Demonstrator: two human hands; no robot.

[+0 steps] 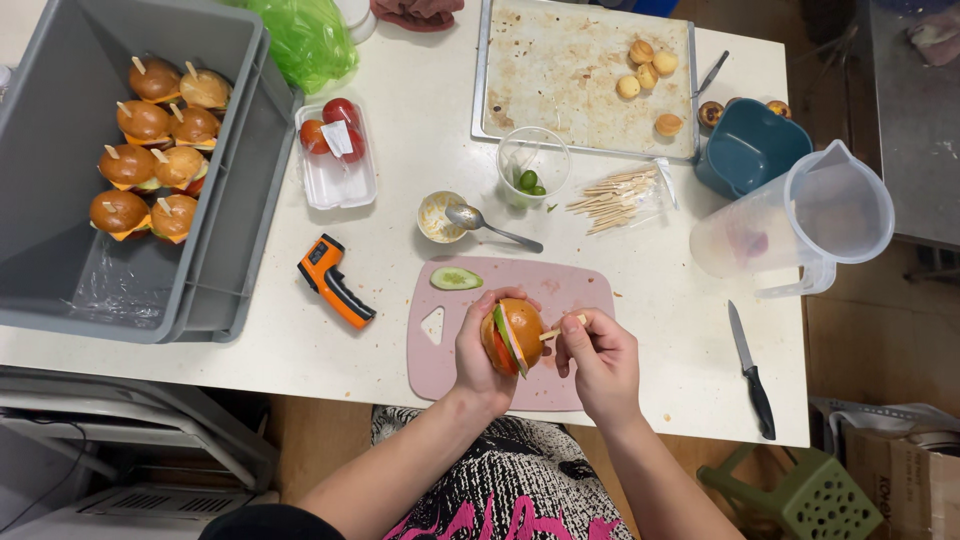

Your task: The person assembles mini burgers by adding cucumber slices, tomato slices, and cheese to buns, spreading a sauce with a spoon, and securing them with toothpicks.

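My left hand grips a small burger turned on its side, showing bun, green and red layers, above the pink cutting board. My right hand pinches a wooden skewer whose tip sits in the bun's top. A cucumber slice lies on the board's far left corner.
A grey bin at left holds several skewered burgers. Also on the white table: an orange thermometer gun, tomato tray, sauce cup with spoon, cup of cucumber pieces, bag of skewers, baking tray with buns, clear jug, knife.
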